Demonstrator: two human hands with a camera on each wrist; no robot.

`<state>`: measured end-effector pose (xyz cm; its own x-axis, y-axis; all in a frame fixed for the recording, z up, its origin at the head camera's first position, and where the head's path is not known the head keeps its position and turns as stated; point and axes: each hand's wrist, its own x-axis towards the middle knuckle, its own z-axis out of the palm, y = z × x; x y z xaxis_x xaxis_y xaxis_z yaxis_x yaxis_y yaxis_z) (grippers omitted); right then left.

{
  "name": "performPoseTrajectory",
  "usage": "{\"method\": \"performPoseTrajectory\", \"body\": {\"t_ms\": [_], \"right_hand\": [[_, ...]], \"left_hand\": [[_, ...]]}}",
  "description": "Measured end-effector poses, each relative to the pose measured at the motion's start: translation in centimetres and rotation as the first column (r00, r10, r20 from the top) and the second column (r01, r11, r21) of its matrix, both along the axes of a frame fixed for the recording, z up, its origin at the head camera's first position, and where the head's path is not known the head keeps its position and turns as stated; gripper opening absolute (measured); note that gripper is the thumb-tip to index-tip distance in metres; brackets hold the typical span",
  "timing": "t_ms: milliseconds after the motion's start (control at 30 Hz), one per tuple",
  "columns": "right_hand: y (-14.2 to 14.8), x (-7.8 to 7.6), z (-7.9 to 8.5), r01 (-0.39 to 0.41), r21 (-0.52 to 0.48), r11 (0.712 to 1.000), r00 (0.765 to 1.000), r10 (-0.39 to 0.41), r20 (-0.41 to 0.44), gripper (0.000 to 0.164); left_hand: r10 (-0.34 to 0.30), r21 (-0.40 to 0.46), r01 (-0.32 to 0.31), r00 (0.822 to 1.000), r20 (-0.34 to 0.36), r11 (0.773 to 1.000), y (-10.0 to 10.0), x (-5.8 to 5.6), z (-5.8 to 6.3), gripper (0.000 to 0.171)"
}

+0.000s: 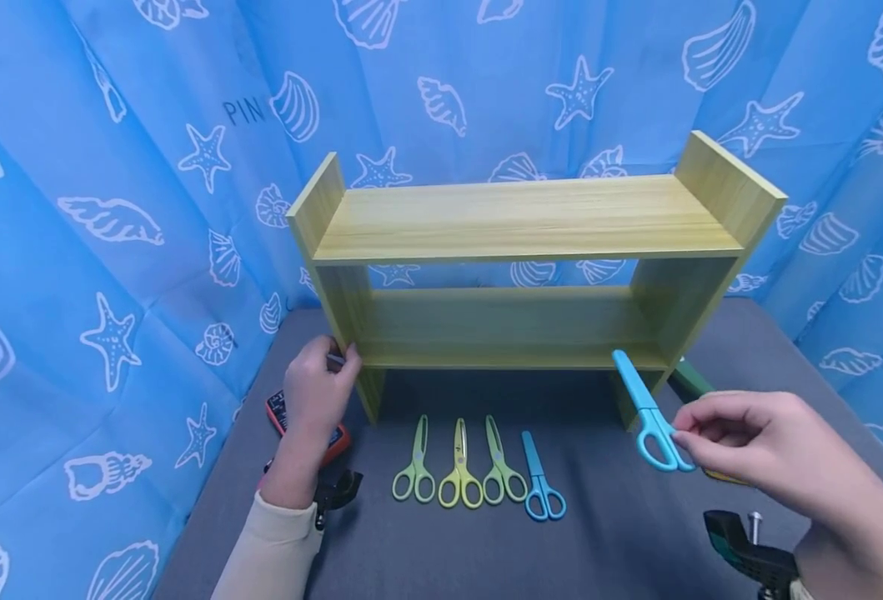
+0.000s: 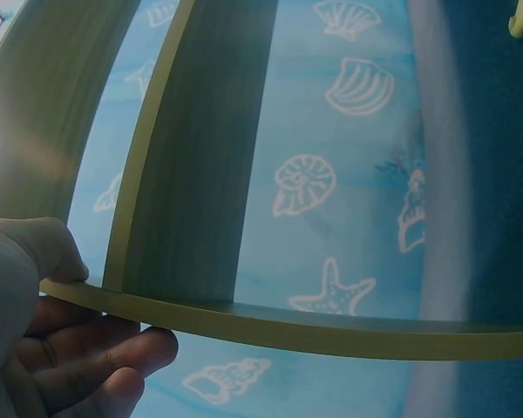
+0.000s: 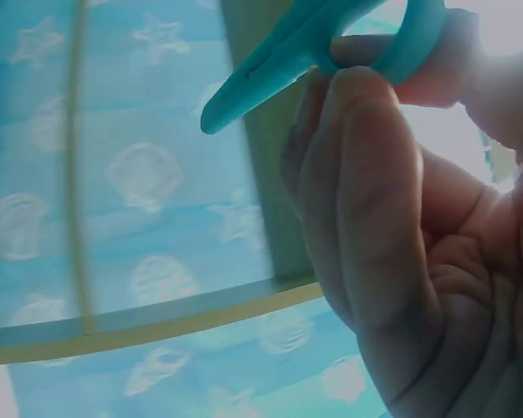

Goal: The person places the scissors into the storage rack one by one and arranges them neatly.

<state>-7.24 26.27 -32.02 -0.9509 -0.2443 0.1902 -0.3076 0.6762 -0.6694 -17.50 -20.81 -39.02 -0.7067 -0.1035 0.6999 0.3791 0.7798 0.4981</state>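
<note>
My right hand (image 1: 756, 442) pinches blue scissors (image 1: 647, 417) by one handle loop, blades pointing up and left, in front of the shelf's right side. The same scissors (image 3: 288, 57) show close up in the right wrist view. With thumb and fingers my left hand (image 1: 321, 383) grips the left side panel of a wooden shelf (image 1: 524, 221); in the left wrist view the panel's edge (image 2: 331, 338) runs between thumb and fingers. On the table before the shelf lie two green scissors (image 1: 414, 467) (image 1: 499, 467), yellow scissors (image 1: 460, 471) and another blue pair (image 1: 539, 483).
An orange-and-black device (image 1: 336, 446) lies partly hidden behind my left forearm. A green object (image 1: 689, 379) sits behind the shelf's right leg, and something yellow (image 1: 726, 477) shows under my right hand. Blue curtains (image 1: 148, 275) enclose the grey table (image 1: 441, 558).
</note>
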Motion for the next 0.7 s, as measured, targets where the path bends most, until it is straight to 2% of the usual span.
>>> {"method": "performPoseTrajectory", "body": {"t_ms": [167, 267, 433, 567, 700], "right_hand": [[0.4, -0.5, 3.2, -0.031, -0.034, 0.999, 0.988, 0.026, -0.151, 0.026], [0.3, -1.0, 5.2, -0.028, -0.027, 0.999, 0.98, 0.022, -0.199, 0.026], [-0.4, -2.3, 8.9, 0.056, 0.002, 0.998, 0.975, -0.054, -0.217, 0.014], [-1.4, -3.5, 11.5, 0.112, -0.039, 0.993, 0.972, -0.117, -0.203, 0.013], [-2.3, -4.8, 13.6, 0.074, -0.113, 0.991, 0.982, -0.092, -0.167, 0.017]], "left_hand": [[0.001, -0.001, -0.001, 1.0, -0.003, 1.0, -0.1, 0.0, 0.1, 0.011], [0.003, 0.001, -0.003, 1.0, -0.002, 1.0, -0.1, 0.1, 0.1, 0.011], [0.004, 0.0, -0.004, 1.0, -0.006, 1.0, -0.2, 0.0, 0.1, 0.012], [0.007, -0.006, -0.007, 1.0, -0.001, 1.0, -0.2, 0.0, 0.1, 0.012], [0.006, -0.01, -0.006, 1.0, 0.002, 1.0, -0.1, 0.0, 0.1, 0.01]]}}
